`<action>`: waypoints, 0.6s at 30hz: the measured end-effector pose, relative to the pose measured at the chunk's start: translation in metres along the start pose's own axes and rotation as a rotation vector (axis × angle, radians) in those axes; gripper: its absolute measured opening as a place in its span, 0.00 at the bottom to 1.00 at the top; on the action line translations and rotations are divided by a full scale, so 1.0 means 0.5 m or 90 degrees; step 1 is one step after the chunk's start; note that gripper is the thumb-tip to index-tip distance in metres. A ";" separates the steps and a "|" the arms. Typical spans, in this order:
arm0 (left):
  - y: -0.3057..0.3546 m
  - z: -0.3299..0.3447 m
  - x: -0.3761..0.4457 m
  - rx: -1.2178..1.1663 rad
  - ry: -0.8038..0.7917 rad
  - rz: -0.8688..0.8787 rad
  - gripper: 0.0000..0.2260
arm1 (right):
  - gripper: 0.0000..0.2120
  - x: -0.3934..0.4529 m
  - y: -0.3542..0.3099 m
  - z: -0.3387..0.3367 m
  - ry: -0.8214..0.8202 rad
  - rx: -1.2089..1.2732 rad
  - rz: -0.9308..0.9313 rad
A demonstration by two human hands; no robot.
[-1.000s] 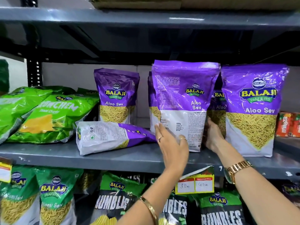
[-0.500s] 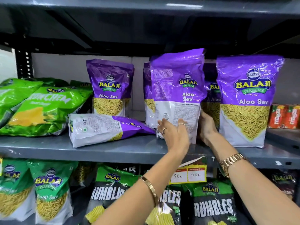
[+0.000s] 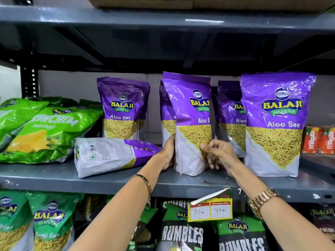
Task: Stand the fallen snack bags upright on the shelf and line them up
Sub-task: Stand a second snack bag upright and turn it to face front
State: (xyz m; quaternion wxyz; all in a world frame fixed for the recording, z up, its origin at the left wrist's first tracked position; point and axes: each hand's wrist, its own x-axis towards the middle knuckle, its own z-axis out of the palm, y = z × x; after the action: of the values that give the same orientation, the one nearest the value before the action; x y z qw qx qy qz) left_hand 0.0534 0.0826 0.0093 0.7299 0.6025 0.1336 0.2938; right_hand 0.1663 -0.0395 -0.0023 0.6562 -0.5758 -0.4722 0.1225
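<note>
A purple Aloo Sev bag (image 3: 192,124) stands upright at the middle of the grey shelf (image 3: 112,180), its front turned toward me. My left hand (image 3: 167,153) grips its left side and my right hand (image 3: 216,153) pinches its right edge. Another purple bag (image 3: 112,155) lies fallen on its side to the left, back panel up. Upright purple bags stand behind at the left (image 3: 122,109), behind the held one (image 3: 231,115), and at the right front (image 3: 274,124).
Green Crunchem bags (image 3: 41,131) lie piled at the shelf's left end. Small orange drink packs (image 3: 319,140) sit at the far right. A price tag (image 3: 210,211) hangs from the shelf edge. Green and black bags fill the shelf below.
The held bag has been turned so its front faces me and set down on the shelf. My right hand came round from behind to its right edge.
</note>
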 end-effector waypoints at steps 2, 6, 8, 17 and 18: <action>0.000 -0.006 0.007 0.003 -0.022 0.001 0.24 | 0.18 0.004 0.002 0.003 0.021 -0.023 -0.030; 0.006 -0.005 -0.002 0.010 0.083 0.091 0.22 | 0.21 0.024 0.010 -0.011 0.241 -0.118 -0.117; 0.002 -0.010 -0.009 0.005 0.149 0.141 0.24 | 0.18 0.031 0.017 -0.019 0.358 -0.229 -0.135; -0.031 -0.005 -0.037 0.253 0.033 0.321 0.42 | 0.22 0.035 0.012 0.011 0.070 -0.004 0.077; -0.031 -0.008 -0.035 0.255 0.033 0.321 0.43 | 0.22 0.033 0.009 0.013 0.052 0.014 0.088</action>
State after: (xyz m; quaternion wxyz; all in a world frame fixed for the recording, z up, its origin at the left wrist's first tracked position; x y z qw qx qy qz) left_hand 0.0416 0.0741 -0.0095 0.4973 0.7409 0.0539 0.4483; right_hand 0.1715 -0.0224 0.0010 0.6709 -0.6042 -0.4031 0.1492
